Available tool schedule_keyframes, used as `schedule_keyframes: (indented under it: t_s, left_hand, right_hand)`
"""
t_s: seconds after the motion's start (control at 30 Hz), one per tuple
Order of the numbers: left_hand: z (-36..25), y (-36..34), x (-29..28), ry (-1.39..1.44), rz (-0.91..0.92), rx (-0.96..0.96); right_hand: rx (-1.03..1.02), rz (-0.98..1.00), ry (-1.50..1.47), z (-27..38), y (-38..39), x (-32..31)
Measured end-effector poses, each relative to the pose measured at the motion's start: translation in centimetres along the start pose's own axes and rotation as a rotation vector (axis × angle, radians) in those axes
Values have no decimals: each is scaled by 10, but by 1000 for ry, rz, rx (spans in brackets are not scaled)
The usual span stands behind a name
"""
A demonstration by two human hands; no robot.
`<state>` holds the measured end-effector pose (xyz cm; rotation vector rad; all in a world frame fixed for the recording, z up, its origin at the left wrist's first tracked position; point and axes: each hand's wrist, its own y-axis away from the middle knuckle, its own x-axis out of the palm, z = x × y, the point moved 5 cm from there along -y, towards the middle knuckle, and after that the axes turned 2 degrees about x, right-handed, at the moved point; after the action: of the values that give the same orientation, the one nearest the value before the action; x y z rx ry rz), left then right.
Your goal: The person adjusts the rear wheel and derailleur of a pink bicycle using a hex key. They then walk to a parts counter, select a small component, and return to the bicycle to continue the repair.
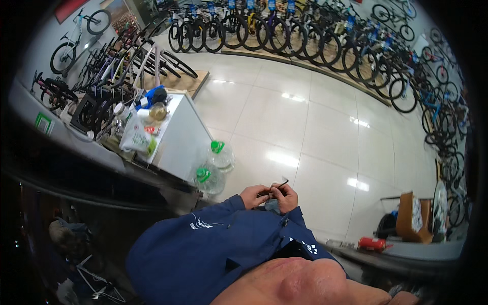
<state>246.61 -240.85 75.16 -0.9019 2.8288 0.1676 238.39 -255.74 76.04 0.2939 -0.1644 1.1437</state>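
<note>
My left hand [255,196] and my right hand [284,198] meet in front of my dark blue jacket [213,239], both with fingers closed. A thin dark bent piece, perhaps a small tool [282,183], sticks up from my right hand's pinch, with something small and pale beside it. What my left fingers hold is too small and hidden to name. A grey item [272,206], perhaps cloth, shows just below my fingers.
A white cabinet [180,142] carrying clutter stands at left, two large water bottles [221,157] beside it. Bicycles [279,35] line wooden platforms around the tiled floor [325,132]. At right are a cardboard box [409,218] and a red cylinder [371,244].
</note>
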Motion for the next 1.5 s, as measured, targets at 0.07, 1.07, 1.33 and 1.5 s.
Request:
schedule_keyframes:
  t_s: [0.07, 1.07, 1.33, 1.5]
  left_hand:
    - [-6, -73, -35, 109, -56, -27]
    - [141, -844, -795, 204, -615, -232]
    - [170, -934, -1022, 8, -1289, -254]
    - [227, -964, -1143, -97, -1599, -301]
  right_hand:
    - [-16, -20, 109, 23, -94, -12]
    - [35, -53, 120, 121, -1235, 138]
    - [166, 338, 366, 151, -1559, 319]
    - [113, 629, 318, 130, -1713, 479]
